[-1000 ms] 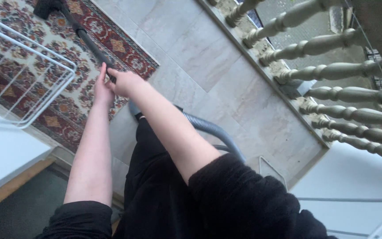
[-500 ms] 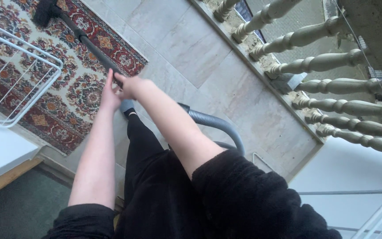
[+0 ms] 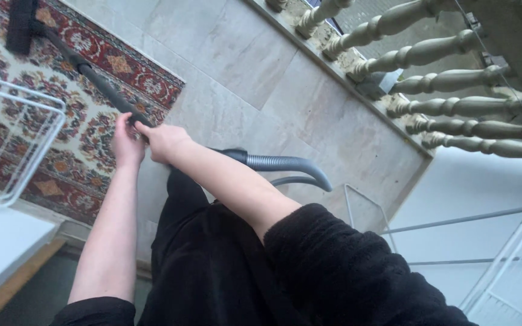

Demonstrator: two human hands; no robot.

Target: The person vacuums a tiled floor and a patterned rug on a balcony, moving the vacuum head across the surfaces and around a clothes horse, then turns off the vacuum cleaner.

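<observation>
Black vacuum wand [image 3: 101, 84] gripped by fingers of both left hand [image 3: 125, 142] and right hand [image 3: 163, 140], beside white wire basket [image 3: 48, 145].

Head camera looks steeply down, close above the hands [image 3: 146, 140].

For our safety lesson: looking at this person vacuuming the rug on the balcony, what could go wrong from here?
1. The hose loops behind the legs, so a step back might trip on it.
2. The nozzle could catch and bunch the rug.
3. The wand, held by both the left hand and right hand, may knock the wire rack beside it.
</observation>
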